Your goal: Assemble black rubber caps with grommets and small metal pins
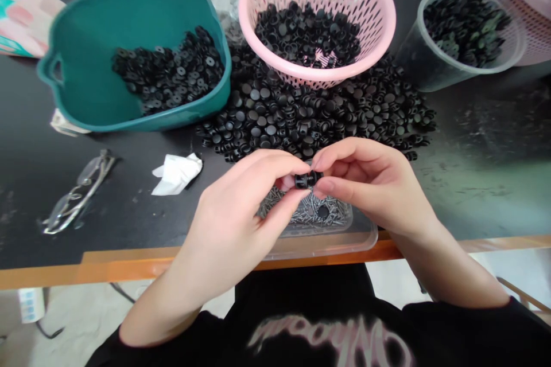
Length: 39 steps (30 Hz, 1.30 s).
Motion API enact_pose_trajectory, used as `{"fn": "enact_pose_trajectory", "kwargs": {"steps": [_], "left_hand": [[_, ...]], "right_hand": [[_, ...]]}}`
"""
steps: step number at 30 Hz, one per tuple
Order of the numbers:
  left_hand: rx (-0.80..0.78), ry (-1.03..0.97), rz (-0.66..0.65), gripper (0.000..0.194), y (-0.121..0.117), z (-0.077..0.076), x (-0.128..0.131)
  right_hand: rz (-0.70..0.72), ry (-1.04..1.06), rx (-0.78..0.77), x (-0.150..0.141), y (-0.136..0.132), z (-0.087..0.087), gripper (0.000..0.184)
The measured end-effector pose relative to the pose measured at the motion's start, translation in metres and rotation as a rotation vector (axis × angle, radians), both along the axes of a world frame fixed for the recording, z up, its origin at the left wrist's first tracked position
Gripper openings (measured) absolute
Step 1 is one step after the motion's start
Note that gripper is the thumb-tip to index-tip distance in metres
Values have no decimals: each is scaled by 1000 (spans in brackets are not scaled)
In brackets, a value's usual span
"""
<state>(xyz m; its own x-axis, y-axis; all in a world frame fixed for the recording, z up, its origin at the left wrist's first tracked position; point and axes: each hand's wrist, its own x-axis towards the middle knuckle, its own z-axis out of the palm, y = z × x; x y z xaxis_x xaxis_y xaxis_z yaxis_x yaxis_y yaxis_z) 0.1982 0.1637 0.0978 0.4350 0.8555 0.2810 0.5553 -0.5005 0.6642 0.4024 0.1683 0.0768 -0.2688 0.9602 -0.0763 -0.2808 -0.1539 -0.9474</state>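
My left hand and my right hand meet above the table, pinching a small black plastic fastener between their fingertips. Its threaded or ribbed middle shows, while the fingers hide its ends. Directly below the hands sits a transparent plastic tray holding many small grey metal screws and one black round piece. A large heap of black round-headed plastic parts lies loose on the table, just beyond my fingers.
A teal basin, a pink slotted basket and a transparent cup hold more black parts. Glasses and crumpled white tissue lie left on the black table, which has an orange front edge.
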Motion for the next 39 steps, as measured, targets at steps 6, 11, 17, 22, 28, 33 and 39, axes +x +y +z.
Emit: {"fn": "enact_pose_trajectory", "kwargs": {"steps": [6,11,17,22,28,33,39], "left_hand": [[17,-16,-19,20,0,-2,1],[3,-38,-21,17,2,-2,1],[0,-58,-33,17,2,-3,1],[-20,-116,-28,20,1,-6,0],[-118,-296,-72,19,-2,-11,0],[-67,-385,-103,18,-3,-14,4],[101,-322,-139,23,2,-12,7]], "right_hand": [[3,4,-23,-1,-1,1,26],[16,-2,-19,0,-1,1,23],[25,11,-28,-1,0,1,22],[16,53,-28,-1,0,-2,28],[0,115,128,-3,-4,-2,22],[-19,200,138,-6,-6,-1,21],[1,196,55,-3,-9,6,19]]}}
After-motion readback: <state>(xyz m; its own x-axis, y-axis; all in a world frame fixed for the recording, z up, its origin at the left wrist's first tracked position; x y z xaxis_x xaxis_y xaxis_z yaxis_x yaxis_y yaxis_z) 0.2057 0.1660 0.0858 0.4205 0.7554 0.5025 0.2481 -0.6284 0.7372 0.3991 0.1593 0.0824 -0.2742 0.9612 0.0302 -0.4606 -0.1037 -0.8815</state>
